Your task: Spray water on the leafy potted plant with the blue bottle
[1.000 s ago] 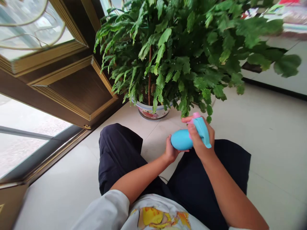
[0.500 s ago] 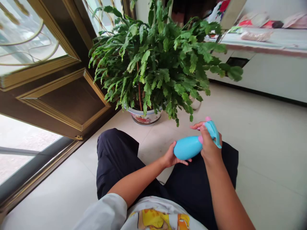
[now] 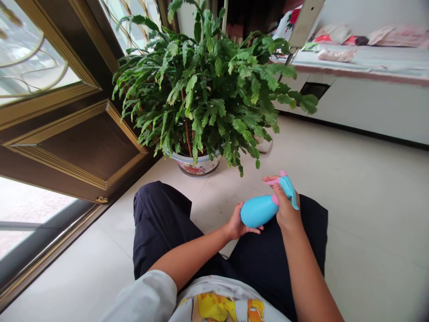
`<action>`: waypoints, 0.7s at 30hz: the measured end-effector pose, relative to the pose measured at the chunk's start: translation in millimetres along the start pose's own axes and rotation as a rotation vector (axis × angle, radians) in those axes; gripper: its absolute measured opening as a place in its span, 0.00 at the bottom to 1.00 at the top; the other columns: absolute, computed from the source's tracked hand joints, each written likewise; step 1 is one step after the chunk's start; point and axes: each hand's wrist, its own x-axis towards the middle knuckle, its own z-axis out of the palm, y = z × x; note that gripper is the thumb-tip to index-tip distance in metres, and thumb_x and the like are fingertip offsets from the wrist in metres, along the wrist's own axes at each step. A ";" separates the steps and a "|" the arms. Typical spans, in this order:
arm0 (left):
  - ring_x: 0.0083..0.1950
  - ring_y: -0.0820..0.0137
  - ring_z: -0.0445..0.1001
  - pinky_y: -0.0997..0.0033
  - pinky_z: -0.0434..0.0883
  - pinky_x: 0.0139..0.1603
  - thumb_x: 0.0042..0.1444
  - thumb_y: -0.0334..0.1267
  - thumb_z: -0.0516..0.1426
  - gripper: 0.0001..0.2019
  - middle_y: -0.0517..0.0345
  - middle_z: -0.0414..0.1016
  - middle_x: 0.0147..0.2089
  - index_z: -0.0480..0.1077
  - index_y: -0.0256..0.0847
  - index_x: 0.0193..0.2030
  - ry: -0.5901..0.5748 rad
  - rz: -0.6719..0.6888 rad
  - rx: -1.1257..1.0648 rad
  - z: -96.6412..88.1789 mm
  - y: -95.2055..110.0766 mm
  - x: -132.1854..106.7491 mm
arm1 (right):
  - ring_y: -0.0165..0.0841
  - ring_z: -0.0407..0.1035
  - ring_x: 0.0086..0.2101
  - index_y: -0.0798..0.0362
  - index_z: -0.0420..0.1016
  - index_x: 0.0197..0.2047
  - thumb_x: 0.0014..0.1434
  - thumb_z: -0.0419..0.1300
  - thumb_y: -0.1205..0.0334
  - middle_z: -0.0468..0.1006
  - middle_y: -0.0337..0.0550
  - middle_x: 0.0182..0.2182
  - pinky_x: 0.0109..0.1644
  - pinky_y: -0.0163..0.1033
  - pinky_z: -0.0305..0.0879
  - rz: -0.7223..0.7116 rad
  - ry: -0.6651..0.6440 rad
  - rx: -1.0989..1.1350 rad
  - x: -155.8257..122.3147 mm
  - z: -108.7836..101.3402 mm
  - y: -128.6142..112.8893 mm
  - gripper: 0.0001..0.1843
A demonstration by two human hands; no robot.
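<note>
A light-blue spray bottle [image 3: 258, 211] with a pink collar and pink trigger lies tilted nearly on its side above my right thigh. My left hand [image 3: 237, 223] cups its rounded base from the left and below. Around the neck and spray head closes my right hand [image 3: 287, 210], with a finger reaching along the pink trigger. Beyond the bottle stands a large leafy green plant [image 3: 208, 94] in a white flower-patterned pot [image 3: 197, 166]. The spray head points roughly toward the plant side, and no spray is visible.
On the left is a brown door [image 3: 77, 147] with gold trim, standing by a threshold. A white cabinet [image 3: 368, 98] runs along the back right, with bags on its top. Pale floor tiles [image 3: 362, 188] spread around my crossed legs.
The view has turned slightly right, so the plant, door and cabinet sit further left. Both hands keep their hold on the spray bottle, which has shifted slightly left and down in view.
</note>
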 end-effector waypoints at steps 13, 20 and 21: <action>0.36 0.57 0.80 0.67 0.73 0.26 0.59 0.69 0.42 0.45 0.38 0.80 0.46 0.60 0.31 0.68 0.263 0.203 0.038 20.7 35.1 -26.6 | 0.52 0.72 0.55 0.46 0.52 0.70 0.39 0.75 0.35 0.70 0.59 0.61 0.55 0.56 0.72 0.117 -0.581 -0.131 -15.7 10.0 54.2 0.62; 0.59 0.53 0.71 0.55 0.70 0.57 0.63 0.62 0.46 0.31 0.44 0.74 0.58 0.68 0.39 0.58 0.638 0.536 0.661 38.4 73.9 -53.1 | 0.53 0.72 0.55 0.49 0.53 0.66 0.41 0.74 0.46 0.72 0.59 0.59 0.53 0.56 0.73 0.026 -0.408 -0.200 -29.7 32.2 58.0 0.55; 0.63 0.53 0.68 0.54 0.66 0.63 0.62 0.62 0.49 0.30 0.44 0.70 0.63 0.68 0.40 0.58 0.613 0.670 0.778 41.8 77.8 -58.4 | 0.54 0.72 0.55 0.48 0.54 0.66 0.41 0.74 0.47 0.72 0.59 0.59 0.54 0.57 0.72 -0.007 -0.379 -0.232 -31.3 33.2 56.8 0.54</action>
